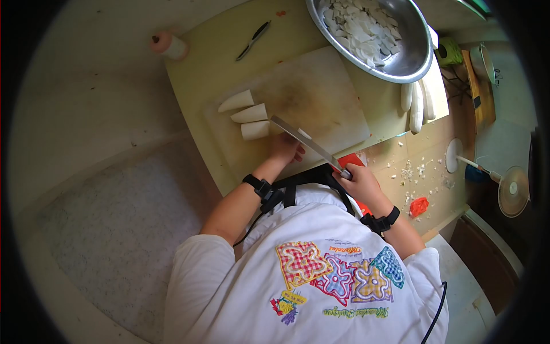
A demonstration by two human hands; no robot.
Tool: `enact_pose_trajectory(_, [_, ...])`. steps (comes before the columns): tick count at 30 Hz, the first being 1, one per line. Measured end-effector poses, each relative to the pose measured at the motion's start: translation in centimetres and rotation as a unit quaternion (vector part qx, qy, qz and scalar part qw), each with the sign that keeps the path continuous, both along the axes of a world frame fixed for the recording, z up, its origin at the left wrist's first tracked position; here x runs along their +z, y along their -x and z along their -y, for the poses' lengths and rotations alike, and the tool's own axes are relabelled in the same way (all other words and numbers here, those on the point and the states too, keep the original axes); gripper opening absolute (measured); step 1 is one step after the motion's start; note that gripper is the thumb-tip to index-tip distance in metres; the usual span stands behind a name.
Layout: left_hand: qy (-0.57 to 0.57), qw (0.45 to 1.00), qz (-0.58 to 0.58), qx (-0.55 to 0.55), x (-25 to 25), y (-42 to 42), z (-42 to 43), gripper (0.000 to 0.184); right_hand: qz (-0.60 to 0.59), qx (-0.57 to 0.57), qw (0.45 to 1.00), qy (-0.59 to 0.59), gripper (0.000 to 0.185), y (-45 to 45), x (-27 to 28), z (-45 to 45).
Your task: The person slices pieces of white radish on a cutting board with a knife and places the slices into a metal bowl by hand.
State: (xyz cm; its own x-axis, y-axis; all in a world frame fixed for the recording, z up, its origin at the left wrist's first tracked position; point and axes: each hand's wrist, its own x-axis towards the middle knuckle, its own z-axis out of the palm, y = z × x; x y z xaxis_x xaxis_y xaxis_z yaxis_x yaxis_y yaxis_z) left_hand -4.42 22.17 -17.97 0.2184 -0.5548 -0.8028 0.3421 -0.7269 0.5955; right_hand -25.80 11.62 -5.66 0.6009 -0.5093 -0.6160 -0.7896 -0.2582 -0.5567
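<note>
Head view: right hand [358, 180] gripping knife [312, 147], which is slanting forward-left over board [338, 103]. Left hand [286, 149] curling beside knife, hold unclear. Three white pieces [255, 130] lying forward-left, nearer left hand, long axes running roughly crosswise. Surface [200, 49] supporting board, metal bowl [413, 64] farther right; fan [513, 190] standing beyond, right.

Your board [329, 92] lies on the table [197, 51], cut pieces [250, 113] on its left side, the bowl [420, 60] upper right, the bottle [170, 46] upper left.
</note>
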Motion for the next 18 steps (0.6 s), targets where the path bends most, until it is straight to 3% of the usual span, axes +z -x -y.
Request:
enact_pose_trajectory(11, [0.001,1.000,-0.008,0.003,-0.6,-0.1,-0.3,0.040,-0.005,-0.003,1.000,-0.022,0.033,0.1,-1.5,-0.3])
enact_pose_trajectory(18, [-0.007,1.000,-0.014,-0.007,0.0,-0.4,-0.4,0.032,-0.007,0.026,0.999,-0.034,0.034,0.1,-3.0,-0.4])
